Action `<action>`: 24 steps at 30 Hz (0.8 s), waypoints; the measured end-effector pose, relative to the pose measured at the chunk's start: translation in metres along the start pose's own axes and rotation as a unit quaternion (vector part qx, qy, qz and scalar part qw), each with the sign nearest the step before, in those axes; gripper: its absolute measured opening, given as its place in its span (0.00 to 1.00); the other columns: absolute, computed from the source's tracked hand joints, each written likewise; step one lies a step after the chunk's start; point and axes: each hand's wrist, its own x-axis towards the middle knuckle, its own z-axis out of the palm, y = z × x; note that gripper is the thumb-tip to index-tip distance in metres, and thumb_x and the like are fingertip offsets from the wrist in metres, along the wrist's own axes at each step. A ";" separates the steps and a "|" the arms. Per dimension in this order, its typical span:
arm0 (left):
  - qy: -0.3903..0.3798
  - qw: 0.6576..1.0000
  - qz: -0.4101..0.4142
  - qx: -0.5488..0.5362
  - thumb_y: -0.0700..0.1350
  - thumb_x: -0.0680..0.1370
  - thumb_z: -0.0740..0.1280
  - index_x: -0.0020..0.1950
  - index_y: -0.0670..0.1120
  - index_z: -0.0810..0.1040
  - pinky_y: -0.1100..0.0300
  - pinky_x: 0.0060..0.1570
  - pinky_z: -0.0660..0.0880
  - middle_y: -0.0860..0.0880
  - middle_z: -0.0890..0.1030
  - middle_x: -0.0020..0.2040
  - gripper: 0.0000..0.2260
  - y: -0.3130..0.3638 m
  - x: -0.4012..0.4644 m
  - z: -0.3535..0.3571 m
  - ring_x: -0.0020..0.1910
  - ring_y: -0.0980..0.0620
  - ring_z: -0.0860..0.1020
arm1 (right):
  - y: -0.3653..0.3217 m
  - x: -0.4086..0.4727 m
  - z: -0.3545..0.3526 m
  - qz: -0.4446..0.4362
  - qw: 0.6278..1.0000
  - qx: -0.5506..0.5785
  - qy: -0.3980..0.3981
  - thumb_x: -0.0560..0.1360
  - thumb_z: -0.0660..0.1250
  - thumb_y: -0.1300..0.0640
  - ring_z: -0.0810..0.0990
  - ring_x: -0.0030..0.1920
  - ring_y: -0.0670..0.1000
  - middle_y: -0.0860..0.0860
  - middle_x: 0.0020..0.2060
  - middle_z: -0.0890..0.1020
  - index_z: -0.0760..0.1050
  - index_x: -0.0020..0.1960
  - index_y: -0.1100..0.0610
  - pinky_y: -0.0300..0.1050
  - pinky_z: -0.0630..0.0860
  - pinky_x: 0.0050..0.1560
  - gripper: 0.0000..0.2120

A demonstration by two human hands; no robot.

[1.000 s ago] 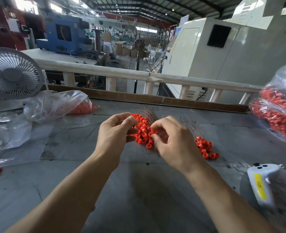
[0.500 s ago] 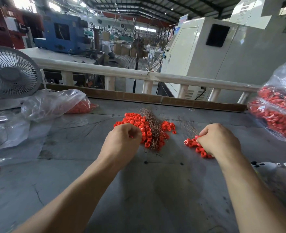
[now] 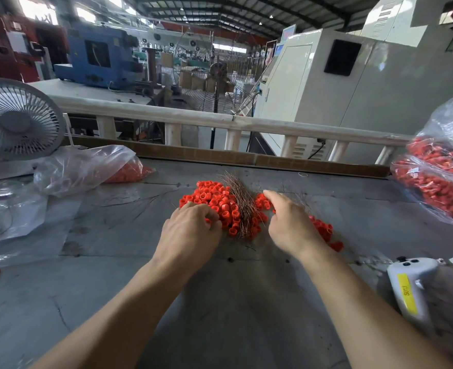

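Reaching forward, the left hand (image 3: 190, 230) curls its fingers over the pile of red caps (image 3: 214, 201) on the table (image 3: 220, 302); whether it pinches one I cannot tell. The right hand (image 3: 289, 222) stretches a forefinger toward the copper wires (image 3: 240, 206) lying across that pile, holding nothing visible. Most caps look unwired; the bag (image 3: 438, 187) beyond, far right, seems to hold finished ones.

Red rings (image 3: 214, 199) – copper wires (image 3: 240, 202) – grey table (image 3: 246, 302).

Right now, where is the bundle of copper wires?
In the head view the copper wire bundle lies mid-table on the pile of red rings, between the left hand and the right hand and slightly beyond them.
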 end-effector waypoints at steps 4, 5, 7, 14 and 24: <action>0.004 0.999 -0.017 0.030 0.52 0.80 0.66 0.60 0.57 0.81 0.53 0.62 0.66 0.54 0.77 0.63 0.10 -0.003 0.003 0.004 0.63 0.48 0.72 | -0.002 0.010 0.008 0.018 0.998 -0.027 -0.062 0.76 0.52 0.73 0.52 0.83 0.49 0.50 0.83 0.55 0.51 0.84 0.54 0.42 0.47 0.79 0.39; 0.004 0.999 -0.020 0.037 0.51 0.80 0.65 0.61 0.57 0.81 0.53 0.62 0.65 0.54 0.76 0.65 0.11 -0.003 0.003 0.004 0.64 0.48 0.71 | -0.001 0.011 0.008 0.025 0.996 -0.034 -0.073 0.76 0.52 0.73 0.50 0.83 0.49 0.50 0.84 0.53 0.50 0.85 0.53 0.42 0.46 0.79 0.39; -0.004 0.999 -0.023 0.047 0.51 0.80 0.64 0.65 0.58 0.79 0.52 0.63 0.64 0.55 0.75 0.68 0.13 -0.004 0.004 0.005 0.66 0.48 0.70 | 0.002 0.012 0.009 0.029 0.995 -0.044 -0.090 0.76 0.51 0.72 0.51 0.83 0.49 0.50 0.84 0.53 0.54 0.84 0.54 0.43 0.47 0.80 0.38; -0.014 1.000 -0.006 0.020 0.47 0.80 0.65 0.68 0.56 0.78 0.53 0.65 0.68 0.54 0.79 0.64 0.16 -0.004 0.002 0.004 0.66 0.50 0.74 | -0.002 0.001 0.004 -0.015 0.997 -0.031 -0.069 0.74 0.55 0.73 0.68 0.77 0.52 0.50 0.77 0.71 0.70 0.77 0.52 0.44 0.62 0.76 0.35; 0.027 0.996 -0.005 -0.083 0.39 0.81 0.62 0.60 0.55 0.81 0.60 0.54 0.70 0.54 0.81 0.59 0.15 -0.003 0.007 0.002 0.58 0.53 0.78 | 0.007 -0.008 -0.014 0.008 0.999 -0.013 0.042 0.79 0.67 0.56 0.82 0.52 0.49 0.44 0.49 0.85 0.83 0.52 0.47 0.41 0.75 0.50 0.07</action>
